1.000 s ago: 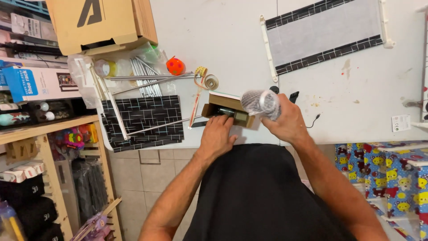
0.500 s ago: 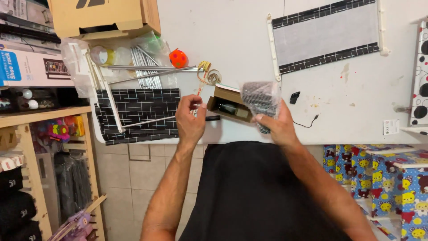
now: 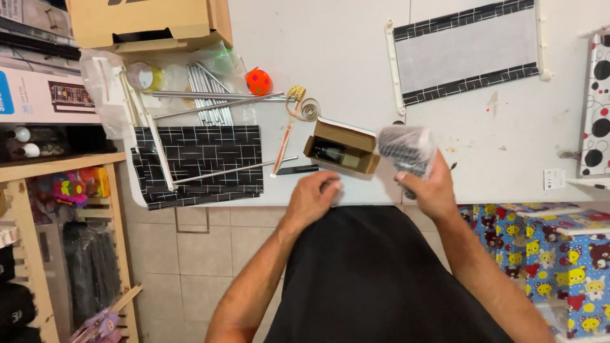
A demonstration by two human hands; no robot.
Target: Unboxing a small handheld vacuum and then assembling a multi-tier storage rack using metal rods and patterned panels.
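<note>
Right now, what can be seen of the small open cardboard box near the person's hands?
The cardboard box is small, brown and oblong, lying on the white table near its front edge, turned slightly askew. Its top is open, with a pale flap folded back on the far side. Inside lies a dark, glossy object, too small to identify. The left hand is just in front of it, apparently not touching; the right hand holds a plastic-wrapped item beside its right end.

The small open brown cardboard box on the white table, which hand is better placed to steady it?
Probably the left. The left hand is free at the table edge just below the small open brown cardboard box, while the right hand is already gripping a clear-plastic-wrapped bundle beside the box.
</note>
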